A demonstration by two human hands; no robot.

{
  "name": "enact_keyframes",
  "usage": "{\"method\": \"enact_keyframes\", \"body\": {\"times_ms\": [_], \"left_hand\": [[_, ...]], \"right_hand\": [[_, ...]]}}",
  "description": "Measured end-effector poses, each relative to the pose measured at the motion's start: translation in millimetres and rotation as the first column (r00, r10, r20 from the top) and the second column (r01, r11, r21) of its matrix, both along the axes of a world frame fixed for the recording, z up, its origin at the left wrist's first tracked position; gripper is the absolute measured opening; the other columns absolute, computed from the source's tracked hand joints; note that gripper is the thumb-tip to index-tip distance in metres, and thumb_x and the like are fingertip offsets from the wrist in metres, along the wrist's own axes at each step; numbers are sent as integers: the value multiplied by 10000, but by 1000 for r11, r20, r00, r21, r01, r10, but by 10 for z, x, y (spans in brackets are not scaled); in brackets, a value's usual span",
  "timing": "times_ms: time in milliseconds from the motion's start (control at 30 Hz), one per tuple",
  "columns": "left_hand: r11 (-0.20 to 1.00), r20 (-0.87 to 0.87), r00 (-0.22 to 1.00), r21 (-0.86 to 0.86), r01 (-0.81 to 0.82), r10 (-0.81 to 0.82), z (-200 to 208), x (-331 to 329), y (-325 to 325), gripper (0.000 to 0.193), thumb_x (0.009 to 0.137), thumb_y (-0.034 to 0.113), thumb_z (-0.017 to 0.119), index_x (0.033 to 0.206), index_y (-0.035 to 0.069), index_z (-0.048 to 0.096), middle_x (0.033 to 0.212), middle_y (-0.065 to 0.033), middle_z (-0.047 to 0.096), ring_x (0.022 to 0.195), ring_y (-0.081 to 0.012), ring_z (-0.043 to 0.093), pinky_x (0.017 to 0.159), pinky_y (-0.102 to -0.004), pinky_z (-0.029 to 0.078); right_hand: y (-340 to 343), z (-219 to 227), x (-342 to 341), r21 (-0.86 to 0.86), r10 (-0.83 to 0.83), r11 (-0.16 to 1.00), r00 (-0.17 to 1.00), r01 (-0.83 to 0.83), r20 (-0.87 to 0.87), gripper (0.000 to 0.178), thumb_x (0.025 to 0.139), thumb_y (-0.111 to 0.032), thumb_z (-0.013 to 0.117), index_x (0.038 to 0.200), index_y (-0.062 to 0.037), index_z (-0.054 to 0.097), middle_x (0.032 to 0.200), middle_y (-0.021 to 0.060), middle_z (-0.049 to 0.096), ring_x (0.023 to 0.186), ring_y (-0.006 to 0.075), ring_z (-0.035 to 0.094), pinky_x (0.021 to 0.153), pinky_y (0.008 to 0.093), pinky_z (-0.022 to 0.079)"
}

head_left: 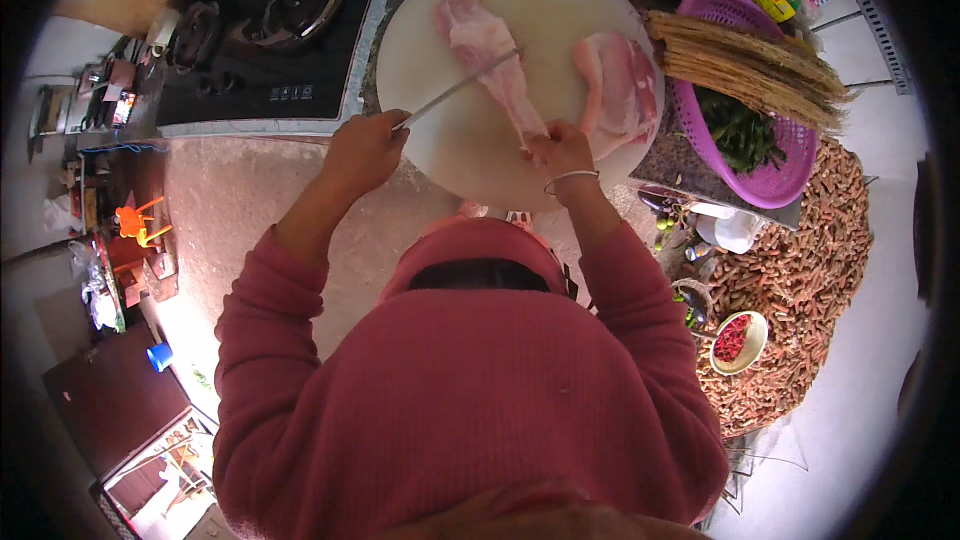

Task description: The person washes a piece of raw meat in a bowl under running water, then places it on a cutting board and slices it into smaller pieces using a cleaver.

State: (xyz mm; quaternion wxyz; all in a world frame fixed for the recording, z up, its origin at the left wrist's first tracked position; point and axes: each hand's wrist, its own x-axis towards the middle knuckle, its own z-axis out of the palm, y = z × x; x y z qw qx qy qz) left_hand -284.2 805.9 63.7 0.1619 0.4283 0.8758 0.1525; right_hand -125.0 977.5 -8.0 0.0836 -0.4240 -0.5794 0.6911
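A round white cutting board [455,168] lies in front of me on the counter. Across it stretches a long strip of raw meat [485,45], pale pink with whitish fat. My left hand [366,153], at the board's left edge, is closed round the handle of a knife [452,93]. The thin blade slants up to the right, its tip end over the middle of the strip. My right hand [564,154] pinches the strip's near end, with a bracelet on the wrist. A wider piece of raw meat [625,95] sits right of the strip, apart from it.
To the left is a black gas stove [270,90]. On the right stands a purple basket [780,188] with green leaves [735,130], a bundle of dry stalks [750,65] across it. Beyond lie a brown heap [800,310] and a bowl of red peppers [735,340].
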Motion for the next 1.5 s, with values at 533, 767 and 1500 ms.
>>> {"method": "enact_keyframes", "body": {"times_ms": [533,767,1500], "left_hand": [[994,103,989,-48,-100,105,-126,-70,-75,247,739,191,506,943,62,563,763,-177,577,721,-343,549,645,-406,431],[995,130,987,20,-100,96,-205,-109,-119,224,735,164,516,923,52,566,715,-184,570,689,-348,546,600,-392,422],[923,-21,951,-250,294,-309,273,52,305,185,745,163,498,901,94,569,662,-143,571,627,-316,556,561,-405,432]], "right_hand": [[536,-168,-276,805,416,183,786,-565,457,332,722,-251,551,959,-19,554,848,113,586,774,224,554,678,306,434],[496,-102,-653,636,98,160,653,-755,751,252,704,-286,570,634,-44,574,733,79,582,655,211,549,603,315,424],[-48,-439,-90,489,462,777,887,-396,-15,198,756,-169,487,842,6,518,720,106,542,612,178,525,484,264,396]]}}
